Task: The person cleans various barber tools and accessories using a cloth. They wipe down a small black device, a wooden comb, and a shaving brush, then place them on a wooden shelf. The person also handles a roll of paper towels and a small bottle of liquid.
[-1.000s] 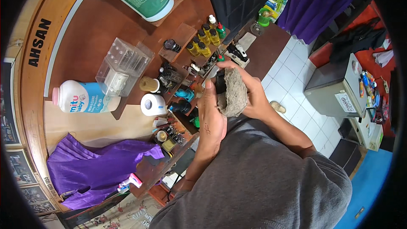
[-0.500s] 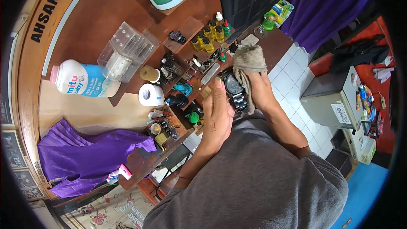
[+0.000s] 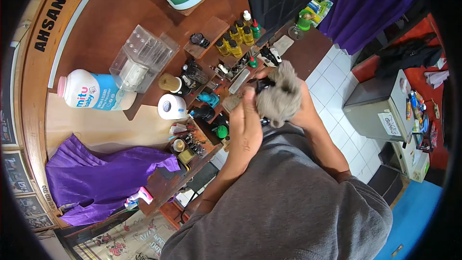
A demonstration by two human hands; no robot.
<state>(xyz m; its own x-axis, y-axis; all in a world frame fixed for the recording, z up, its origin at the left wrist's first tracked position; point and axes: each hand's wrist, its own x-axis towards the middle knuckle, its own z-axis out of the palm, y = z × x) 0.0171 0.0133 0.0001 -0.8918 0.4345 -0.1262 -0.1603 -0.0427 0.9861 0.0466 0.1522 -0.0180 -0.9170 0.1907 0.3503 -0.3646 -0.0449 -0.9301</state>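
My left hand [image 3: 246,130] is closed round a black wristwatch [image 3: 263,85], thumb pointing up along its side. Most of the watch is hidden; only dark bits of it show at the cloth's edge. A crumpled grey-beige cloth [image 3: 279,97] lies over the watch face, pressed there by my right hand [image 3: 304,106], whose fingers are mostly behind the cloth. Both hands meet in front of my chest, over the cluttered shelf. Another dark watch [image 3: 199,40] rests on a small wooden ledge beyond them.
Yellow-liquid bottles [image 3: 234,48], a hair clipper [image 3: 275,55], a shaving brush [image 3: 168,83] and a paper roll [image 3: 172,107] crowd the wooden shelves. A powder bottle [image 3: 96,90] stands left, beside a clear plastic box [image 3: 144,55]. Purple fabric [image 3: 106,178] drapes at lower left.
The cloth has come down over the watch, whose face and metal band showed before. My right hand has shifted down with it, uncovering the clipper on the shelf.
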